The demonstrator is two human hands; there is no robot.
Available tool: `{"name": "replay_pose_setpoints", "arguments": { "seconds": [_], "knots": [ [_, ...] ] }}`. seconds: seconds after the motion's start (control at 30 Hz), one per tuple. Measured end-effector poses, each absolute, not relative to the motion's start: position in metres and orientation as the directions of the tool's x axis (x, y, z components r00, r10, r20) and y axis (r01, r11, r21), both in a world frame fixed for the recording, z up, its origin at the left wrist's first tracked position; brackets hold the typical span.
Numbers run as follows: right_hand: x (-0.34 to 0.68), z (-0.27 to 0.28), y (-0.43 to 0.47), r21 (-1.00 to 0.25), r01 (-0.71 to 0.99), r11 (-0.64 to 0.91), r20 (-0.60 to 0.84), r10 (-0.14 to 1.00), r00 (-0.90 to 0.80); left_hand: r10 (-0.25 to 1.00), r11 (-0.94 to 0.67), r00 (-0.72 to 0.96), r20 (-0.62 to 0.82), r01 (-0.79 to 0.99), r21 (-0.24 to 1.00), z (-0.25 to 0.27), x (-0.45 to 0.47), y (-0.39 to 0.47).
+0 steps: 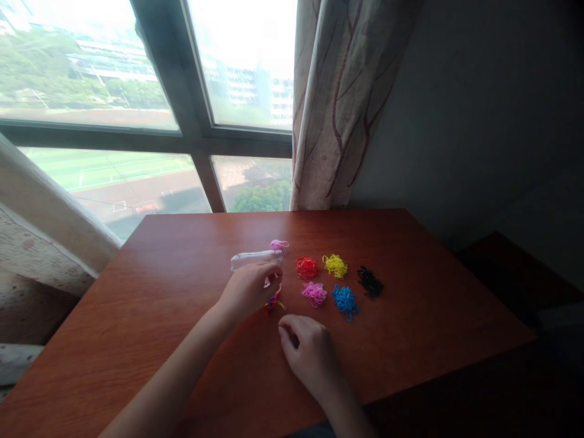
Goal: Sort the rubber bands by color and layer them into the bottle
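Note:
My left hand (253, 286) is over the table with its fingers curled and pinched together; what they hold, if anything, is too small to make out. Under those fingers lies a small mixed pile of coloured rubber bands (274, 303), partly hidden. Just behind the hand a clear plastic bottle (249, 260) rests on its side, with a pink cap with a loop (278, 244) beside its neck. Closer to me, my right hand (310, 350) is low over the tabletop, thumb and index tips pressed together. Nothing can be made out between them.
Right of my hands lie separate piles of red bands (306, 267), yellow bands (336, 266), pink bands (314, 294), blue bands (345, 301) and black bands (370, 281). The brown wooden table (433, 292) meets a window (196, 140) and curtain (337, 109).

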State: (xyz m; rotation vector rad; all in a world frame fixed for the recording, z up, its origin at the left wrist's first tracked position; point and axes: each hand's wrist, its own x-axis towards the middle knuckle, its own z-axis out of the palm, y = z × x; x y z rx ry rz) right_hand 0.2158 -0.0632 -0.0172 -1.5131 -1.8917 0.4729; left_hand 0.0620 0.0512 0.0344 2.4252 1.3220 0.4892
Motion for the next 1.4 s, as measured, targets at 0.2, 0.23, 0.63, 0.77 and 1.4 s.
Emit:
{"name": "replay_pose_setpoints", "arguments": {
  "seconds": [0.2, 0.23, 0.63, 0.77, 1.4],
  "knots": [
    [0.215, -0.020, -0.063, -0.624, 0.752, 0.212, 0.259, 0.964, -0.057, 0.877, -0.445, 0.458, 0.145, 0.662, 0.603, 0.024, 0.030, 0.020],
    [0.215, -0.020, -0.063, -0.622, 0.754, 0.211, 0.259, 0.964, -0.056, 0.882, -0.434, 0.451, 0.139, 0.660, 0.613, 0.021, 0.027, 0.015],
    [0.215, -0.018, -0.062, -0.627, 0.769, 0.125, 0.242, 0.970, 0.039, 0.907, -0.345, 0.415, 0.070, 0.638, 0.688, 0.001, 0.016, -0.003],
    [0.214, -0.018, -0.059, -0.595, 0.800, 0.080, 0.219, 0.974, 0.065, 0.902, -0.347, 0.428, 0.051, 0.650, 0.676, 0.003, 0.016, -0.003],
    [0.214, -0.023, -0.048, -0.674, 0.726, 0.140, 0.293, 0.952, 0.088, 0.874, -0.409, 0.486, -0.001, 0.736, 0.540, 0.009, 0.015, -0.005]
  ]
}}
